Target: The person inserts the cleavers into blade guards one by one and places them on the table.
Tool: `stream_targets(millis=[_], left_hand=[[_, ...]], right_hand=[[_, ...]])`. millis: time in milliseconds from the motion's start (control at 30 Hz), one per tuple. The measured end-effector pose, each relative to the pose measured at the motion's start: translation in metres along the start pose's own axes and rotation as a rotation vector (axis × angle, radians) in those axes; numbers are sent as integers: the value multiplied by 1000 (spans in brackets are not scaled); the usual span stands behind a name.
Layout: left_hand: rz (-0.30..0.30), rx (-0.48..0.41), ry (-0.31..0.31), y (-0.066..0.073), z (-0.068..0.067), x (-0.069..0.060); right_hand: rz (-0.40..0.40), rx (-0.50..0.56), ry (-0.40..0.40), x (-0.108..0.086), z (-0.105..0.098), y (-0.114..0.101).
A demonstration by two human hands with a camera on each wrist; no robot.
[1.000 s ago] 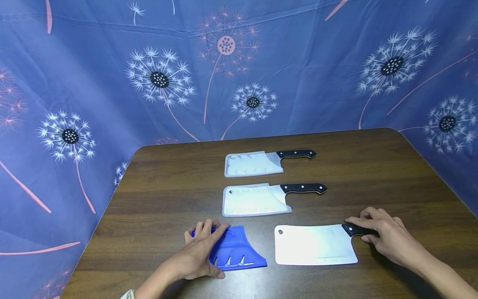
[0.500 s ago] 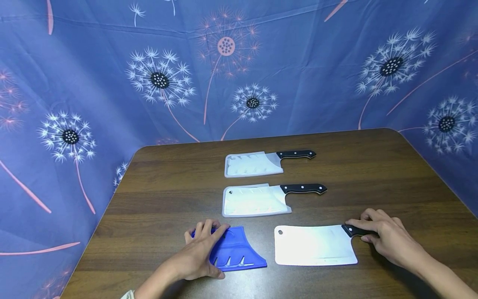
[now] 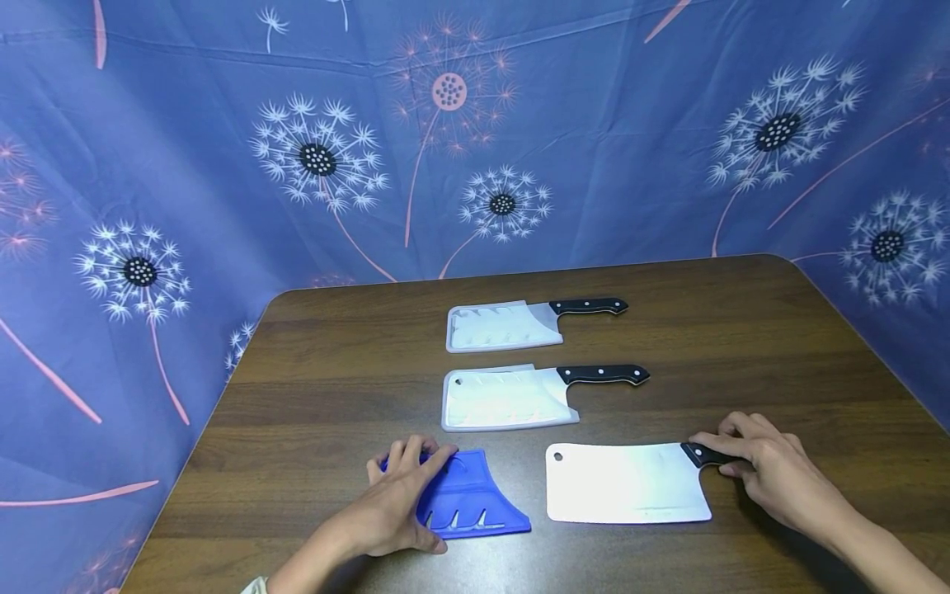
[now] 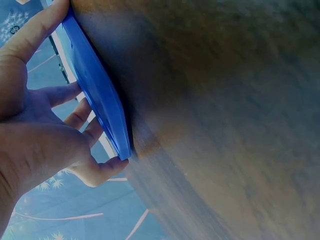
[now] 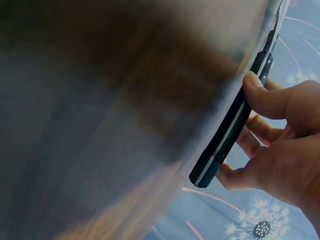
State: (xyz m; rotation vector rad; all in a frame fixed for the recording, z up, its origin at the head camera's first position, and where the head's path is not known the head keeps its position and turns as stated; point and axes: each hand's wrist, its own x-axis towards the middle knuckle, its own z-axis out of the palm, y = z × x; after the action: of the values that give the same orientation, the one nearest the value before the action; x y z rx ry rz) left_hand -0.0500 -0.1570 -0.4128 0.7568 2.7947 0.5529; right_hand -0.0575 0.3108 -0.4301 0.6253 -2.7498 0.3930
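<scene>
My left hand (image 3: pixel 397 503) spans a blue blade sheath (image 3: pixel 471 499) on the table, gripping it with the thumb at the near edge and fingers at the far edge. In the left wrist view the sheath (image 4: pixel 102 90) appears nearly edge-on between thumb and fingers. To the right lies a bare cleaver (image 3: pixel 627 484), its blade tip pointing at the sheath's flared end with a gap between them. My right hand (image 3: pixel 772 466) pinches the cleaver's black handle between thumb and fingers. The handle (image 5: pixel 230 125) also shows in the right wrist view, partly covered by the thumb.
Two cleavers in pale translucent sheaths lie farther back: the nearer cleaver (image 3: pixel 512 398) and the farther cleaver (image 3: pixel 505 326), both with black handles to the right. The brown wooden table (image 3: pixel 312 355) ends at a blue dandelion-print cloth (image 3: pixel 594 124).
The bare cleaver has shifted very slightly away from the near edge with my right hand. My left hand and the blue sheath look unmoved.
</scene>
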Motion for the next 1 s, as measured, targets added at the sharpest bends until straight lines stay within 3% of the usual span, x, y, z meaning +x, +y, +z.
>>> stream_targets(millis=[200, 500, 700, 1000], left_hand=[[5, -2, 25, 0, 0, 1], [2, 34, 128, 1, -9, 6], [6, 22, 228, 1, -17, 11], [35, 71, 411, 7, -32, 17]], right_hand=[[-17, 8, 71, 0, -1, 0], [15, 63, 152, 1, -8, -5], [30, 112, 254, 4, -14, -11], [13, 74, 392, 9, -24, -14]])
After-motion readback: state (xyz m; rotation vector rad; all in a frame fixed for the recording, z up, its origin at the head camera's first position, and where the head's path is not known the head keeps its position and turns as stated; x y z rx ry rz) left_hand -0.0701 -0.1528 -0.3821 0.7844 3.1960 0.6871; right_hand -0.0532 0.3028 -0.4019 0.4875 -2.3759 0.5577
